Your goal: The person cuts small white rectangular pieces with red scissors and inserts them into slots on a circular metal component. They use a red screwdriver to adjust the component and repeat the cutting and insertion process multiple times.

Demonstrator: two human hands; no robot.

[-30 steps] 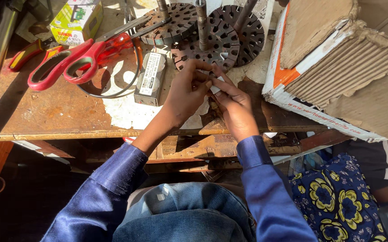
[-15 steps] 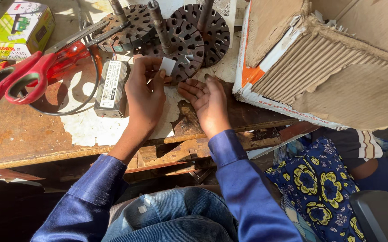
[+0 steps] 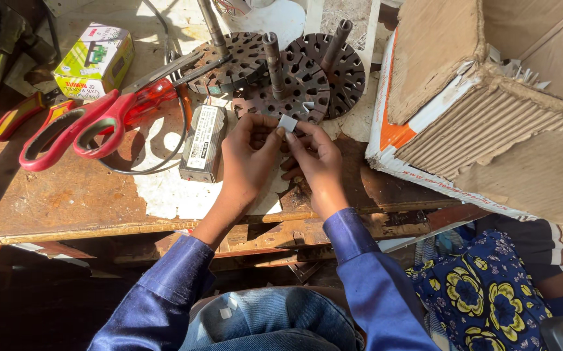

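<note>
My left hand [image 3: 245, 156] and my right hand [image 3: 317, 162] meet over the bench and pinch a small white folded paper piece [image 3: 288, 123] between their fingertips. Just beyond the fingers stand three dark slotted metal rotor cores [image 3: 294, 81] on shafts; one slot holds a similar white slip. Both arms wear blue sleeves.
Red-handled scissors [image 3: 93, 120] lie at the left, next to a green and yellow small box [image 3: 96, 58]. A grey rectangular block [image 3: 202, 143] and a black wire loop [image 3: 164, 159] rest by my left hand. A torn cardboard box [image 3: 489, 97] fills the right. The rusty bench edge [image 3: 99, 231] runs below.
The view has shifted. My hands drew back from the rotor cores toward me, and both now hold the white paper piece together.
</note>
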